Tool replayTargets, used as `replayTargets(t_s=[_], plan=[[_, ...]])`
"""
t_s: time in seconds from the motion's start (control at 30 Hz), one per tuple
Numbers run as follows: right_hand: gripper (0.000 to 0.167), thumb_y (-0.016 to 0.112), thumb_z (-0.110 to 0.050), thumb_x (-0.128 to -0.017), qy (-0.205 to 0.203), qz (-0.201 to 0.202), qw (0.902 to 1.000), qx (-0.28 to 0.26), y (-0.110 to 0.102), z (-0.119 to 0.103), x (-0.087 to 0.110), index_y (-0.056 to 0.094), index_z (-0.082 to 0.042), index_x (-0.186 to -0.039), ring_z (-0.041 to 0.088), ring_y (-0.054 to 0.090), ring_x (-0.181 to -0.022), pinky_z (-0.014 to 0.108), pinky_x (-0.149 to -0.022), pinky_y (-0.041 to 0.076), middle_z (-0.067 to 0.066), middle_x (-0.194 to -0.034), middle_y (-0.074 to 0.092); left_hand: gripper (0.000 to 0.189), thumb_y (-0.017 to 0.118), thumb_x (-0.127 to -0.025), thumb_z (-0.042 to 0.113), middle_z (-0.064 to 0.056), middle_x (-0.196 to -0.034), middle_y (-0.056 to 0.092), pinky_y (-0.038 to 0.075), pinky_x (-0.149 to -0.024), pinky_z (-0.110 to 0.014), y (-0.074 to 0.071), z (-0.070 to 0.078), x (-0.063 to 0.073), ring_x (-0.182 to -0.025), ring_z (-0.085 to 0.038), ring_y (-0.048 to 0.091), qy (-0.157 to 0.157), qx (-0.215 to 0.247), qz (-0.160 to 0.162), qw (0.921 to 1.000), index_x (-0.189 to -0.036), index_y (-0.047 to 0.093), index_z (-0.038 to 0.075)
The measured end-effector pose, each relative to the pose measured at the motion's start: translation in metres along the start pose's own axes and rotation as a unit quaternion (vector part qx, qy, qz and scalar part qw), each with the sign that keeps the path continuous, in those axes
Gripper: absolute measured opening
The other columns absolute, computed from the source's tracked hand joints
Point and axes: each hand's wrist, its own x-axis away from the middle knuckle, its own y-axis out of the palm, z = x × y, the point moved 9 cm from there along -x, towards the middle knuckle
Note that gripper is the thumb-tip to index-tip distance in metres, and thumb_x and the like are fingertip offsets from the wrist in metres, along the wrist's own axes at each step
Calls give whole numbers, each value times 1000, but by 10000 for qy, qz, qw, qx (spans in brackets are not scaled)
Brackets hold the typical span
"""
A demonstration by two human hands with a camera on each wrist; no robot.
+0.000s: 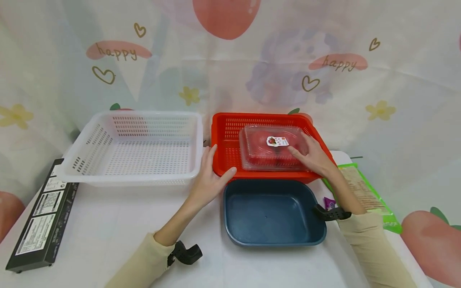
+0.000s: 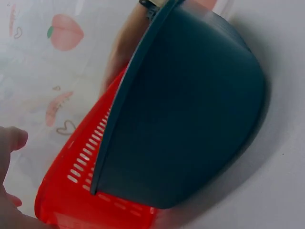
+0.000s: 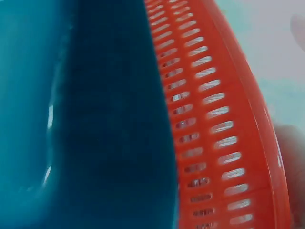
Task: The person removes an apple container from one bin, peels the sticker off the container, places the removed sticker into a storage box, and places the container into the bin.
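A clear plastic clamshell box (image 1: 257, 150) with red contents and a white label lies in the red basket (image 1: 228, 154), toward its right side. My right hand (image 1: 317, 158) is at the box's right end, thumb over the lid and fingers stretched along the far right edge. In the right wrist view only a blurred bit of that hand shows past the red basket's rim. My left hand (image 1: 209, 180) is at the red basket's front left corner, thumb spread from straight fingers, with nothing held. Part of the left hand (image 2: 12, 191) shows beside the basket corner in the left wrist view.
A dark blue basin (image 1: 266, 216) stands right in front of the red basket. To the left sits a white perforated basket (image 1: 144, 156), beside a long black box (image 1: 43, 216) with labels. A green-edged packet (image 1: 363, 188) and a small purple packet (image 1: 329, 203) lie at right.
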Motion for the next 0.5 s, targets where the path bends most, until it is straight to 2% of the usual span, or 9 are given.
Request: replayTargets(t_s=[0.2, 0.37, 0.5], plan=[[86, 57, -51, -91, 424, -108, 9990, 113, 2, 7, 4, 18, -8, -155, 44, 29, -138, 65, -105, 38, 23, -157, 24, 93, 73, -84, 36, 5, -158, 19, 55, -94, -41, 6, -6, -2, -138, -22, 36, 3, 178, -67, 9998, -155, 13, 27], [84, 56, -54, -91, 507, -87, 9984, 214, 3, 11, 5, 22, -9, -154, 45, 28, -138, 65, -103, 40, 24, -157, 24, 94, 74, -83, 34, 8, -157, 20, 55, -94, -39, 8, -8, -2, -135, -19, 39, 139, 270, -134, 9995, -154, 12, 29], [85, 58, -53, -90, 478, -111, 9984, 297, 3, 11, 5, 23, -9, -154, 45, 27, -139, 65, -103, 40, 23, -158, 22, 91, 74, -84, 33, 8, -150, 28, 56, -93, -37, 9, -12, -4, -132, -22, 44, 103, 324, -160, 9993, -153, 16, 29]])
